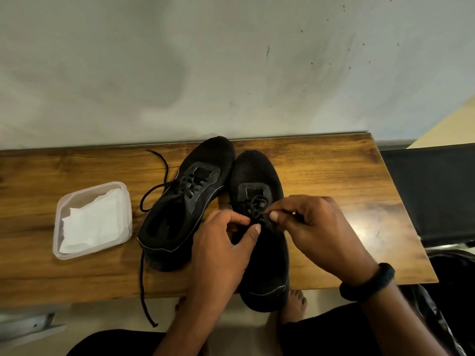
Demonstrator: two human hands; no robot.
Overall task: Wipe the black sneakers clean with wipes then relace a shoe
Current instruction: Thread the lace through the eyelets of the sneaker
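Two black sneakers stand side by side on a wooden table [334,176], toes toward the wall. The left sneaker [187,201] has loose laces; one lace end [142,283] hangs over the front edge. The right sneaker [257,181] has its heel past the table's edge. My left hand [221,247] and my right hand [316,229] meet over its tongue, each pinching the black lace [257,206] between thumb and fingers. A clear plastic tub [123,191] holding white wipes [92,219] sits left of the shoes.
A grey wall rises right behind the table. A black chair or case [434,191] stands to the right, with a black bag [455,273] below it. My bare feet [295,304] show under the table's front edge. A black band circles my right wrist.
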